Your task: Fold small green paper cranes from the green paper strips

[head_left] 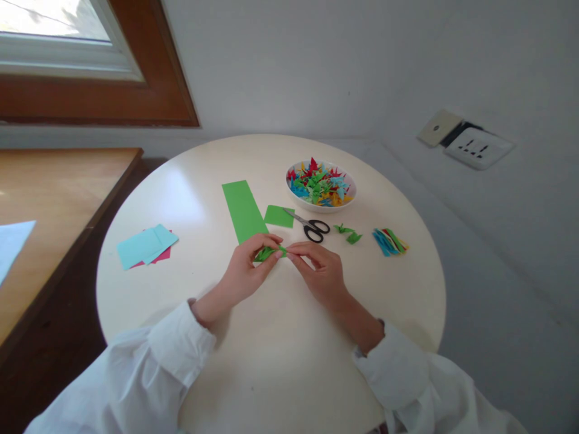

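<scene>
Near the middle of the round white table, a small piece of folded green origami paper (266,253) is pinched between both hands. My left hand (244,268) has thumb and fingers closed around most of it. With thumb and forefinger, my right hand (323,274) grips its right tip; fingers partly cover the folds. Just beyond the hands lie a long green paper strip (244,211), a green paper square (277,216) and scissors (312,228) with black handles, one blade tip over the square. Small folded green paper pieces (353,238) rest right of the scissors.
A white bowl (321,209) at the back holds many colourful folded paper cranes. Light blue and red paper sheets (140,247) lie at the left. Folded coloured paper strips (389,242) sit near the right edge. A wooden desk (67,181) stands left of the table (271,361).
</scene>
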Available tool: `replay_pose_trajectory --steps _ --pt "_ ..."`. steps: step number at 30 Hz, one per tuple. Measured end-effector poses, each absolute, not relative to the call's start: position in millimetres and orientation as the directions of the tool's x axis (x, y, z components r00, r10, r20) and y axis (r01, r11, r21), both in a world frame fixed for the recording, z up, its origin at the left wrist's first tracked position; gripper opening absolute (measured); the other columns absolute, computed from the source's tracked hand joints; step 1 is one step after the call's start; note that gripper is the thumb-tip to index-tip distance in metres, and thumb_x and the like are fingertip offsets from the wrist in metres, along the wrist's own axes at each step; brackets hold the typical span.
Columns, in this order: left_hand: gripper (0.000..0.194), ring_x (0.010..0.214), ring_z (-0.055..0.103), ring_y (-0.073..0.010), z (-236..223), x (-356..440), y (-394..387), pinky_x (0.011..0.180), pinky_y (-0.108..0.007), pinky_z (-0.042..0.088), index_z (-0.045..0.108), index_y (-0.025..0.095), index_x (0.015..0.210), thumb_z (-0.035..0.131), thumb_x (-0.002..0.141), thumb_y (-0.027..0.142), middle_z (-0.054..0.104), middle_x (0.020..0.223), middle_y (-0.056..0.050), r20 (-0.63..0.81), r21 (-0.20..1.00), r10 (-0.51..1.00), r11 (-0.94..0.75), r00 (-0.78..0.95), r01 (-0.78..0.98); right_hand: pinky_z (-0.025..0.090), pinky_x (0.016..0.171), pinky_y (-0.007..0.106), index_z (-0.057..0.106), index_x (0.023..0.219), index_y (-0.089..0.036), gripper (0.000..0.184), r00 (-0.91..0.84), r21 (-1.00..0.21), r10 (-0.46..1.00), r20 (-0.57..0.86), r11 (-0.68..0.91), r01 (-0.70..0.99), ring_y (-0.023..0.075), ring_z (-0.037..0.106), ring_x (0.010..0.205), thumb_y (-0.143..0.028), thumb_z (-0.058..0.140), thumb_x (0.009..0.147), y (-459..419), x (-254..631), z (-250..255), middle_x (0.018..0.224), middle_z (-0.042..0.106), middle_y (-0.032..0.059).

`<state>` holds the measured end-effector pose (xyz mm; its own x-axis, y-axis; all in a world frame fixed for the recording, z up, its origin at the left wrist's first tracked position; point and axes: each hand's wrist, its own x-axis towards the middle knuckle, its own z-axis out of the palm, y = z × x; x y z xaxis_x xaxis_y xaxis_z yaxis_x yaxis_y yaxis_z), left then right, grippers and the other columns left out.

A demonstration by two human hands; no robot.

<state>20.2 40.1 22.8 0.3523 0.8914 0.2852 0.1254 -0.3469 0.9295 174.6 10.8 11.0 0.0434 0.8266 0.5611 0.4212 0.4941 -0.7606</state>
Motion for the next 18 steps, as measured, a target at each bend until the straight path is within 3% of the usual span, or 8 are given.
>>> replay_pose_trajectory --steps 6,18 --pt "0.011 0.078 0.06 -0.0152 22.8 21.8 41.3 0.07 -0.026 0.046 0.058 0.017 0.075 0.06 0.076 0.027 0.065 0.084 -0.006 0.241 0.949 0.909 -0.294 0.34 0.114 0.051 0.066 0.026 0.063 0.072 -0.019 0.004 0.055 -0.81 0.867 0.495 0.438 0.391 0.0143 0.063 0.069 -0.019 0.061 0.076 9.8 174.9 12.3 0.072 0.068 0.0022" --pt "0.008 0.071 0.056 -0.0127 18.2 22.7 40.7 0.062 -0.024 0.043 0.054 0.018 0.07 0.06 0.075 0.022 0.06 0.079 -0.003 0.285 0.944 0.911 -0.321 0.297 0.077 0.052 0.063 0.026 0.063 0.07 -0.018 0.002 0.108 -0.95 0.949 0.295 0.28 0.137 0.0139 0.061 0.066 -0.021 0.062 0.07 9.6 168.8 14.2 0.071 0.067 0.0022"
